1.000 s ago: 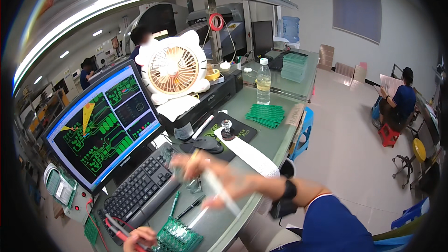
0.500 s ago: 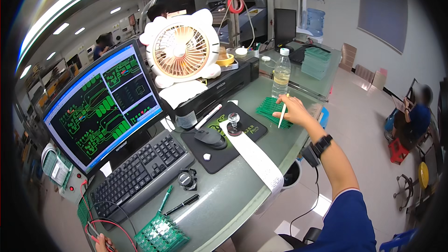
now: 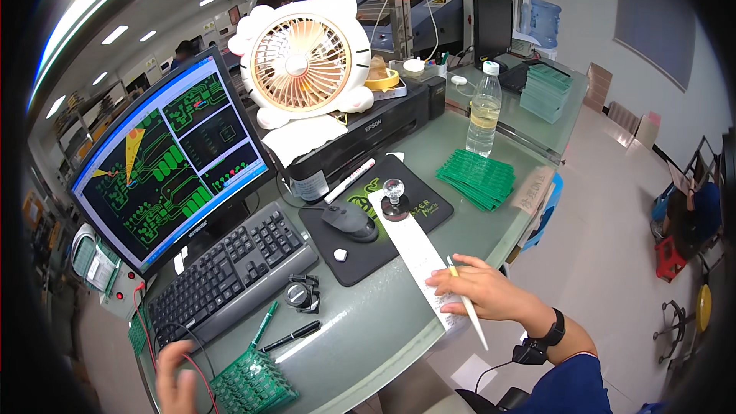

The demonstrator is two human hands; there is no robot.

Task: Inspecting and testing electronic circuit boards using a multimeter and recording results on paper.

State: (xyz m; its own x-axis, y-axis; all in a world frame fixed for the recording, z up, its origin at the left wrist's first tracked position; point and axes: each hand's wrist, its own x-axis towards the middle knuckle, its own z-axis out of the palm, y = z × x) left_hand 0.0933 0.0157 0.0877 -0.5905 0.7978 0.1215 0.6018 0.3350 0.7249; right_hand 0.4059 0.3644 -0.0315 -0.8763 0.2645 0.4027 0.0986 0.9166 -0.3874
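Note:
My right hand (image 3: 491, 291) holds a slim white tapered stick (image 3: 474, 322) with a yellowish end, its long point angled down over the front edge of the desk. Beneath the fingers runs a long white paper strip (image 3: 414, 249), with a clear-knobbed round stamp (image 3: 395, 198) standing on its far end. At the lower left, my left hand (image 3: 176, 383) is smeared by motion, and whether it holds anything is not visible. A red wire (image 3: 201, 374) passes beside it. Just to its right lies a stack of green circuit boards (image 3: 253, 383).
A keyboard (image 3: 230, 276), a monitor (image 3: 169, 161) and a mouse (image 3: 349, 222) on a black pad fill the left and middle. Several green boards (image 3: 477, 178) lie near a water bottle (image 3: 484, 111). A fan (image 3: 299, 65) sits on a printer (image 3: 376, 134).
My right hand has come back from the far green boards to the paper strip, still holding the white stick. My left hand has risen and moved slightly right. The view has shifted.

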